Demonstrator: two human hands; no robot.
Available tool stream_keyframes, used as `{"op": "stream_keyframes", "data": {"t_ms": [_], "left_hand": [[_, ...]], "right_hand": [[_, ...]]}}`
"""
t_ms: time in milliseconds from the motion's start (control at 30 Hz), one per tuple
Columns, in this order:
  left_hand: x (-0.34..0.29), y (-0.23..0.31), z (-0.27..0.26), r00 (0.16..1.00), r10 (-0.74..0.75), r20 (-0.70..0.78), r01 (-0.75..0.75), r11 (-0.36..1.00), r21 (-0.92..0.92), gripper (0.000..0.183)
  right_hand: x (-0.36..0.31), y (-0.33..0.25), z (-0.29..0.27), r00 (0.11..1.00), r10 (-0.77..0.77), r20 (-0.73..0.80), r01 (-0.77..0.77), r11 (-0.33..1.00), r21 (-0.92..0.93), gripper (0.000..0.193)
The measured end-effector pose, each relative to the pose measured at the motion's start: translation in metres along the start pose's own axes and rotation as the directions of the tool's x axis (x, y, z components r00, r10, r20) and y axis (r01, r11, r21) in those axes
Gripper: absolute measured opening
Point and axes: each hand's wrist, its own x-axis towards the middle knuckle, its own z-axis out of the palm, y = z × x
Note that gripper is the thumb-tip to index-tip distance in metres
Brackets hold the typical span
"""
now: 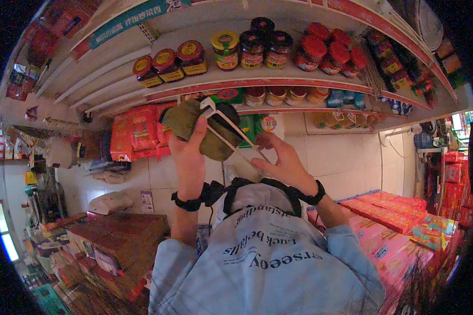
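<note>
Raised in front of the shelf, my left hand [188, 157] grips a soft olive-green thing [215, 142] of rounded lobes, its thumb pointing up along it. A narrow white V-shaped frame [231, 118] lies across the green part, its bend at the upper left. I cannot make out what kind of thing the two form. My right hand [284, 163] pinches the free ends of the white frame between thumb and fingers. Both wrists wear dark bands. The left palm side and the back of the green thing are hidden.
On the shelf above stand jars with dark red [166, 63], yellow [226, 51], black [278, 50] and red [314, 50] lids. Smaller jars [276, 97] line the lower shelf. Red packages [137, 131] hang at left. A brown box [108, 236] is lower left; red packs [383, 210] lie at right.
</note>
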Motion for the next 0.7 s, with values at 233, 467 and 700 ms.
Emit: {"op": "stream_keyframes", "data": {"t_ms": [233,467,700], "left_hand": [[-0.031,0.007,0.012,0.990,0.124,0.062,-0.136,0.956,0.261,0.036],[-0.044,0.003,0.022,0.977,0.212,0.019,-0.210,0.948,0.238,0.030],[-0.059,-0.009,0.022,0.982,0.188,0.008,-0.179,0.924,0.337,0.027]], "right_hand": [[0.030,-0.068,-0.017,0.936,-0.258,-0.239,0.254,0.966,-0.049,0.029],[0.033,-0.088,-0.006,0.910,-0.277,-0.309,0.227,0.956,-0.188,0.019],[0.015,-0.101,0.015,0.920,0.005,-0.392,0.098,0.965,0.242,0.012]]}}
